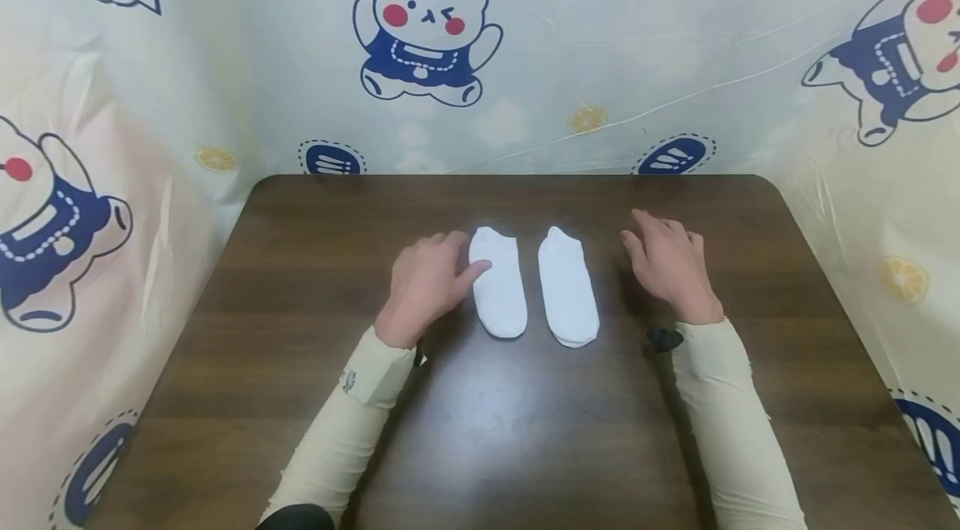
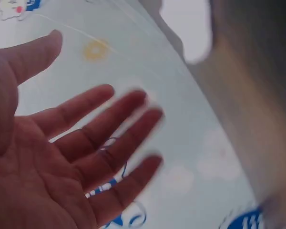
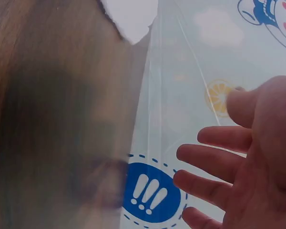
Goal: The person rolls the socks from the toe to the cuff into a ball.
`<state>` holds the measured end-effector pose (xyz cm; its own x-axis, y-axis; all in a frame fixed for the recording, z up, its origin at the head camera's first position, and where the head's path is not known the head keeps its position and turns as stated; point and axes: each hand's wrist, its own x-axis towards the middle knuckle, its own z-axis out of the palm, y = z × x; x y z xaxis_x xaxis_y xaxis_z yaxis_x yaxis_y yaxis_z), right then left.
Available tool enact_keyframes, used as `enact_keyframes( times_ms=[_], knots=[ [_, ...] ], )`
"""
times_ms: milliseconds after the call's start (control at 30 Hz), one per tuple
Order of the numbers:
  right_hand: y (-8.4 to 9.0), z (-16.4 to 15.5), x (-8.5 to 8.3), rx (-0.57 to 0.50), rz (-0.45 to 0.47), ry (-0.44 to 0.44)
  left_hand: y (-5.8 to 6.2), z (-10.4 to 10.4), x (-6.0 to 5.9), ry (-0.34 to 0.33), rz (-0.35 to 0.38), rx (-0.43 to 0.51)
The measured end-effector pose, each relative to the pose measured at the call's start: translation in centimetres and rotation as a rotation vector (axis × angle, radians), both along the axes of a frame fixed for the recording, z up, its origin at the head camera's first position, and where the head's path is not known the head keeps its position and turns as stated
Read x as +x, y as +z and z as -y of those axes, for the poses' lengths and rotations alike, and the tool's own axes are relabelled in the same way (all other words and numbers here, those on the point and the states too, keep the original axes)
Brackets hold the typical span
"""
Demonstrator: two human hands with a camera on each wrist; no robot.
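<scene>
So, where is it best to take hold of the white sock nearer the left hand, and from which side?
Probably at its far, narrower end, pinched from the left. The left sock lies flat on the table, so fingers must lift an edge. The left hand already touches that side, its thumb on the sock's edge, while the right sock lies close beside it, apart, crowding the other side.

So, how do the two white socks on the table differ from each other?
The left sock is touched by the left hand, whose thumb rests on its edge; the right sock lies untouched, apart from the right hand. The left sock tilts slightly one way, the right sock the other way. Both are white, flat, side by side on the table.
</scene>
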<state>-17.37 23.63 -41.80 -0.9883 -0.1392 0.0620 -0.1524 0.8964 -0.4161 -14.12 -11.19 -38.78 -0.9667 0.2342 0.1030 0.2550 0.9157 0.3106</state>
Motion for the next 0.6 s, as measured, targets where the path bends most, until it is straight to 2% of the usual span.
enact_keyframes(
  times_ms=[67,167,267,467,600],
  knots=[
    [-0.2,0.2,-0.2,-0.016,0.005,-0.002,0.1,-0.6,0.4,-0.011,0.031,0.096],
    [-0.4,0.4,-0.4,-0.029,0.017,-0.005,0.0,-1.8,1.1,-0.035,0.115,0.246],
    [-0.6,0.6,-0.6,-0.044,0.027,-0.009,-0.4,-3.1,1.8,-0.070,0.177,0.308],
    [-1.0,1.5,-1.4,-0.048,0.050,-0.007,-1.7,-5.4,2.7,-0.143,0.243,0.247],
    [-1.2,2.2,-1.9,-0.065,0.065,0.003,-2.5,-6.4,3.0,-0.181,0.327,0.195]
  ],
)
